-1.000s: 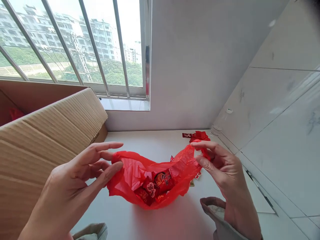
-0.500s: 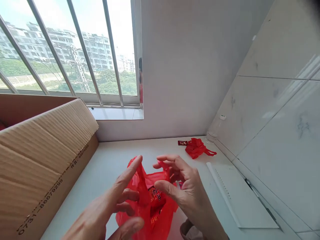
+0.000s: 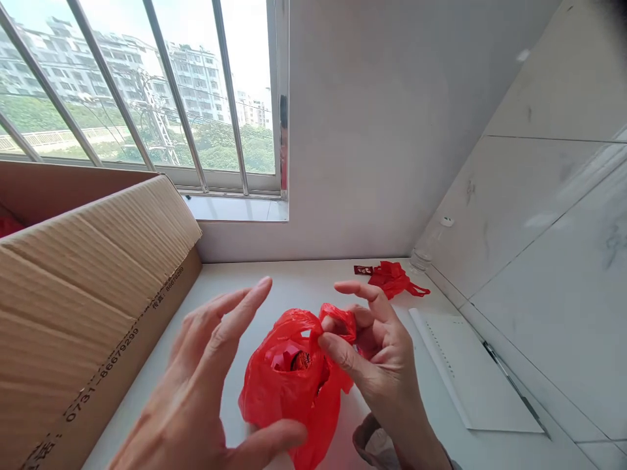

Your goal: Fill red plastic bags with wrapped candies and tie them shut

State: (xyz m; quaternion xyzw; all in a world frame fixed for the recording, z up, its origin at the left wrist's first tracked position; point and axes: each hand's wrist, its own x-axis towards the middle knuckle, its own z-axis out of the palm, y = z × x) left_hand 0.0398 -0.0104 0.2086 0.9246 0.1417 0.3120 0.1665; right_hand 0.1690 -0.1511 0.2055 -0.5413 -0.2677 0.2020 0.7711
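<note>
A person's right hand (image 3: 375, 349) pinches the gathered handle loop of a red plastic bag (image 3: 279, 395) between thumb and fingers, while the left hand (image 3: 196, 372) spreads wide open beside it, gripping nothing; whether its thumb brushes the plastic cannot be told. The bag, red packets (image 3: 301, 360) showing in its mouth, is about midway across the white counter (image 3: 225, 287), well in from the far edge; whether its base bears on the surface is unclear. Held at one side only, it looks liable to slump leftward and let packets slide out, should the right hand lift alone. The film appears thin, so a sharp tug could tear the loop. A cardboard box (image 3: 102, 267) lines the counter's left side; a white pad (image 3: 480, 378) and a pen (image 3: 533, 412) lie along the right edge. A second red bag (image 3: 390, 279) lies near the far right corner.
</note>
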